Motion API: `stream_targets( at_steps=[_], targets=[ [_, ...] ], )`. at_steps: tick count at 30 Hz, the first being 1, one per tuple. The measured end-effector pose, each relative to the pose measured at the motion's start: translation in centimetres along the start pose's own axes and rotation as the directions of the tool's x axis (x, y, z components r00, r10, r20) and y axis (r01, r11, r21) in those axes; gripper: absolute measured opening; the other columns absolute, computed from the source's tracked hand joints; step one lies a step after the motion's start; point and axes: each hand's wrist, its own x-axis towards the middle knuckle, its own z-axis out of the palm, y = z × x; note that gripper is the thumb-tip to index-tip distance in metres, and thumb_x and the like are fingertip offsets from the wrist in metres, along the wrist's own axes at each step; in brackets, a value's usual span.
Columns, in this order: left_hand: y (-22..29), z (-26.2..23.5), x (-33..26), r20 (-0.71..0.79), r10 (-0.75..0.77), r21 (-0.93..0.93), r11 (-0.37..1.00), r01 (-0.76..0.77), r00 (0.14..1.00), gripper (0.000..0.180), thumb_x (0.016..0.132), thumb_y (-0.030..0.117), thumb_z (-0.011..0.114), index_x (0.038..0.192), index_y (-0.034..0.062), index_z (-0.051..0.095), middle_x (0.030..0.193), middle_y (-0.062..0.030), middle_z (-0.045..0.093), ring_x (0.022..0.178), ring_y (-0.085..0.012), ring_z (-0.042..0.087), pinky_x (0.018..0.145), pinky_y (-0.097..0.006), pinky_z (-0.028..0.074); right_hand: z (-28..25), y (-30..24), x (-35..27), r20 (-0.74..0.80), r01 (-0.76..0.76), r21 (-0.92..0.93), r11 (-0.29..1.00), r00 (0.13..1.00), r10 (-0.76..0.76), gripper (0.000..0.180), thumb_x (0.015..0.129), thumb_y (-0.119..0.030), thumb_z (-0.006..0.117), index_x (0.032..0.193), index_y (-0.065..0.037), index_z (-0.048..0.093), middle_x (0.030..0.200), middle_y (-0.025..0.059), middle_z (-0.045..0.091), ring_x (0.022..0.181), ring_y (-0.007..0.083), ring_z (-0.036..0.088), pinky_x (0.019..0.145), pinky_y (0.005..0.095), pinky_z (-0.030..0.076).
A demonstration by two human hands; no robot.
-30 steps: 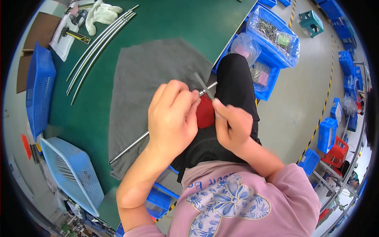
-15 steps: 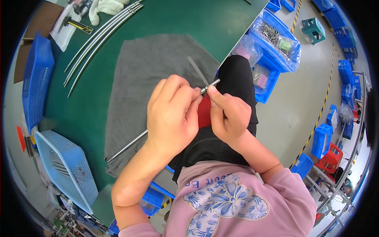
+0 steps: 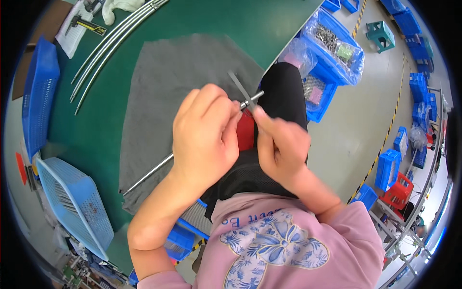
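My left hand (image 3: 204,135) is closed around a long, thin metal rod (image 3: 149,173). One end of the rod pokes out past my fingers toward the right; its other end slants down to the left over a grey cloth (image 3: 159,82). Between thumb and curled fingers, my right hand (image 3: 281,144) pinches a thin, flat grey metal strip (image 3: 239,85), possibly a small file. The strip lies across the rod close to its right end, just beyond my left fingertips. My left palm hides the rod's middle.
Several curved metal rods (image 3: 113,48) lie on the green table (image 3: 202,19) near a hammer (image 3: 86,24) and a white glove (image 3: 115,7). Blue baskets (image 3: 79,202) stand at the left. Right of the table are blue bins (image 3: 353,60) holding bagged parts, and a green stool (image 3: 380,36).
My right hand and the strip have slid a little toward me and to the right across the rod. My left hand keeps its hold. The whole view has shifted slightly.
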Motion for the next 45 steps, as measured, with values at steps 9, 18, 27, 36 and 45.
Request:
stream_targets(
  at_steps=[9,18,27,36,45],
  targets=[
    [0.2,-0.1,-0.1,-0.025,-0.034,-0.004,0.999,0.034,0.999,0.015,0.067,-0.007,0.068,0.074,0.0018,0.057,0.077,-0.0091,0.053,0.069,-0.0295,0.052,0.06,-0.038,0.043,-1.0,-0.5,1.2,0.095,0.014,-0.063,0.998,0.995,-0.008,0.042,0.07,0.003,0.065,0.11,-0.009,0.069,0.057,0.0026,0.05,0.042,0.0194,0.043,0.042,0.0309,0.034],
    [0.1,0.1,-0.2,-0.036,-0.011,-0.012,1.0,0.01,0.999,0.016,0.065,-0.008,0.067,0.074,0.0016,0.057,0.077,-0.0093,0.052,0.068,-0.0297,0.051,0.06,-0.039,0.043,-1.5,-0.6,2.1,0.19,0.017,-0.084,0.996,0.982,-0.001,0.045,0.069,0.001,0.064,0.113,-0.01,0.068,0.057,0.0025,0.05,0.042,0.0206,0.045,0.042,0.0321,0.035],
    [0.2,-0.1,-0.2,-0.007,-0.034,-0.005,0.999,0.034,0.999,0.016,0.066,-0.007,0.068,0.073,0.0011,0.057,0.076,-0.0089,0.054,0.069,-0.0291,0.052,0.061,-0.038,0.044,-0.7,-0.2,1.2,0.118,0.043,-0.019,0.999,0.992,-0.04,0.037,0.074,0.011,0.061,0.109,-0.001,0.067,0.055,0.004,0.046,0.042,0.0184,0.043,0.044,0.0308,0.032],
    [0.2,-0.3,-0.1,0.019,-0.016,0.009,1.0,0.015,1.0,0.017,0.065,-0.007,0.068,0.072,0.0016,0.056,0.076,-0.0092,0.053,0.068,-0.029,0.051,0.059,-0.038,0.043,2.2,1.1,-1.1,-0.072,0.088,0.078,0.993,0.994,-0.083,0.038,0.071,0.014,0.061,0.107,0.001,0.066,0.052,0.0042,0.043,0.039,0.0185,0.042,0.042,0.0296,0.032],
    [0.2,-0.2,-0.3,0.034,-0.029,0.008,1.0,0.029,0.999,0.017,0.067,-0.007,0.069,0.073,0.0015,0.056,0.075,-0.0092,0.054,0.067,-0.0288,0.052,0.058,-0.037,0.043,2.8,2.3,-2.7,-0.069,0.181,0.057,0.982,0.982,-0.177,0.04,0.07,0.014,0.064,0.108,0.006,0.063,0.056,0.0045,0.046,0.043,0.0187,0.045,0.043,0.0289,0.035]
  ],
)
